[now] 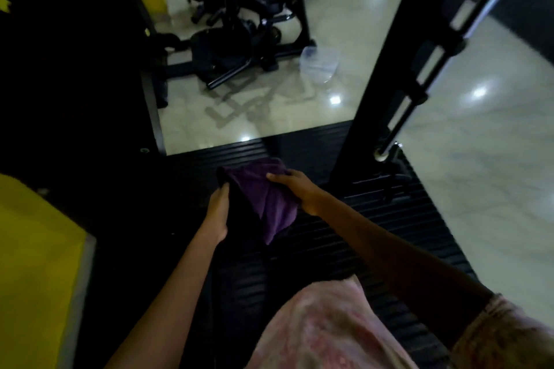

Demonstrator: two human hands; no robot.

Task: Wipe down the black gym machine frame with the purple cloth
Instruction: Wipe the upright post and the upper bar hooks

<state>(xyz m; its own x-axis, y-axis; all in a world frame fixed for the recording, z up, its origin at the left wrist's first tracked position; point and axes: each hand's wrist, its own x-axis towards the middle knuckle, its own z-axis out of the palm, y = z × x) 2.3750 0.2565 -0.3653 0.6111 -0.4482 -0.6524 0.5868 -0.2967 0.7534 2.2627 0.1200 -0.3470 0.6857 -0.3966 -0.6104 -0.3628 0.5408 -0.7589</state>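
Observation:
A purple cloth hangs between my two hands over the ribbed black base of the gym machine. My left hand grips the cloth's dark left edge. My right hand holds its upper right side, with the thumb lying on top of the fabric. A thick black upright post of the frame rises just right of the cloth. Beside it runs a thinner rod with silver sections.
A clear plastic tub sits on the glossy tiled floor beyond the base. Black exercise equipment crowds the floor behind it. Yellow panels stand at the left, and a dark frame part fills the upper left. Pink clothing covers the bottom.

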